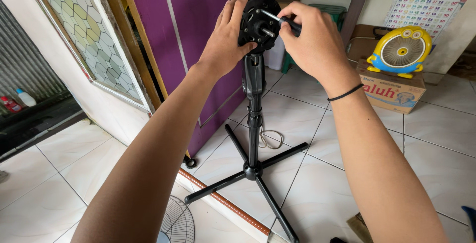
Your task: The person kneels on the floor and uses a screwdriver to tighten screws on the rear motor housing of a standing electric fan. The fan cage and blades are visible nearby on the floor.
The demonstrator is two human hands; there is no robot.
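Head cam, only view: left hand point(225, 37) wraps the left side of the black fan motor point(259, 21), fingers curled over its top edge, clamped on it. Right hand point(307, 37) closed tight on a screwdriver point(278, 19); black handle in the fist, metal shaft angled up-left w/ tip on the motor face, just above the bare shaft in the middle. Thin black band on right wrist.

Motor sits atop a black stand pole point(254, 109), upright, on a cross-shaped base point(250, 171) w/ four legs on white floor tiles point(436, 139). Cord loop on floor behind pole. White fan grille point(177, 223) lies flat at bottom edge, near left base leg. Purple door point(198, 30) right behind motor. Yellow desk fan point(400, 51) sits on a cardboard box point(391, 90), well apart to the right.
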